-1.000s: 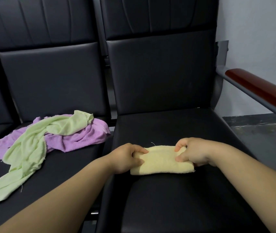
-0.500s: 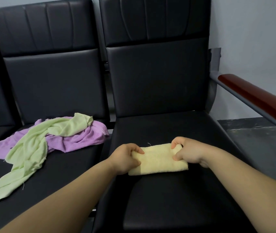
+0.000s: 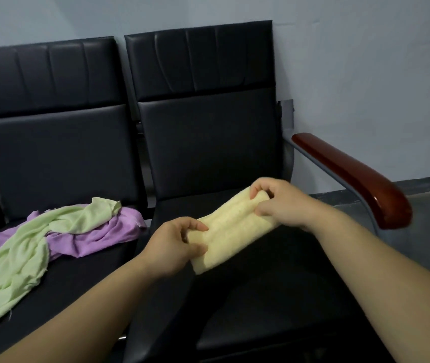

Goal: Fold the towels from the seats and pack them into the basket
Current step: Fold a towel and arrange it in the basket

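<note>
Gripping folded yellow towel [image 3: 230,231], left hand [image 3: 174,246] and right hand [image 3: 282,203] fingers closed (no writing legible)

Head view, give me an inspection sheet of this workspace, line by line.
Surface: black seats, two in full view.
Job's things: folded yellow towel held over the right seat; green towel lying unfolded across purple towel on the left seat; basket not in view.
Clutter: nothing seen.
Grippers: left hand and right hand each pinch one end of the yellow towel.
Cables: nothing seen.
Surroundings: wooden armrest, grey wall.
</note>
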Demonstrator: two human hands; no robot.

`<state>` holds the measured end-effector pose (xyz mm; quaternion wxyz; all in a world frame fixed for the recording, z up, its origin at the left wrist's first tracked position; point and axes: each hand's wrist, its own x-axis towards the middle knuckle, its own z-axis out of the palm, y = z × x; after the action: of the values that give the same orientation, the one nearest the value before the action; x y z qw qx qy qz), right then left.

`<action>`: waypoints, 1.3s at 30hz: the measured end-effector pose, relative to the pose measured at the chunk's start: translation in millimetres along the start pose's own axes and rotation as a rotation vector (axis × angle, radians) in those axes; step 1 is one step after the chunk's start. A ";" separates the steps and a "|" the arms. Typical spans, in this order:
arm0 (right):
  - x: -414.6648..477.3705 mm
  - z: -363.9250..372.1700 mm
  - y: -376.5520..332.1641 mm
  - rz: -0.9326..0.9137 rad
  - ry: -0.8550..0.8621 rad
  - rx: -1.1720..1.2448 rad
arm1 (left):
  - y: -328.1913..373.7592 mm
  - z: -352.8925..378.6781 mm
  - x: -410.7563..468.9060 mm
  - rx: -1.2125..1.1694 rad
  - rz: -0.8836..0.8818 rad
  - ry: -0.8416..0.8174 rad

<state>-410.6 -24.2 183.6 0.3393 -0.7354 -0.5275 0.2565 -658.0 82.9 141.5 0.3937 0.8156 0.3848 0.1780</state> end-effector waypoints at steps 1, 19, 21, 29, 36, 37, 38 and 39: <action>-10.7 -13.6 -2.6 -0.017 0.020 -0.018 | 13.5 3.1 -5.2 -0.001 0.023 -0.016; -328.8 -108.8 262.7 0.562 0.227 -0.078 | 148.6 357.8 -66.5 0.290 0.204 -0.838; -353.4 -102.6 290.8 0.623 0.208 -0.082 | 143.7 393.6 -78.8 0.301 0.206 -0.896; -413.3 -73.9 370.0 0.785 0.096 -0.142 | 106.6 499.4 -125.1 0.341 0.168 -1.055; -411.5 -33.9 406.9 0.837 0.081 -0.290 | 73.0 527.8 -136.5 0.565 0.327 -0.929; -410.2 -31.0 408.3 0.847 0.077 -0.295 | 72.1 528.5 -136.2 0.609 0.335 -0.940; -409.7 -29.9 408.2 0.848 0.076 -0.305 | 75.2 527.0 -135.1 0.659 0.339 -0.971; -408.9 -30.7 406.7 0.845 0.073 -0.322 | 82.0 523.0 -132.3 0.703 0.335 -1.009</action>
<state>-270.7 -506.4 -102.0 0.1045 -0.9382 -0.2020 0.2609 -392.5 -315.2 -120.7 0.2022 0.9287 0.0546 -0.3059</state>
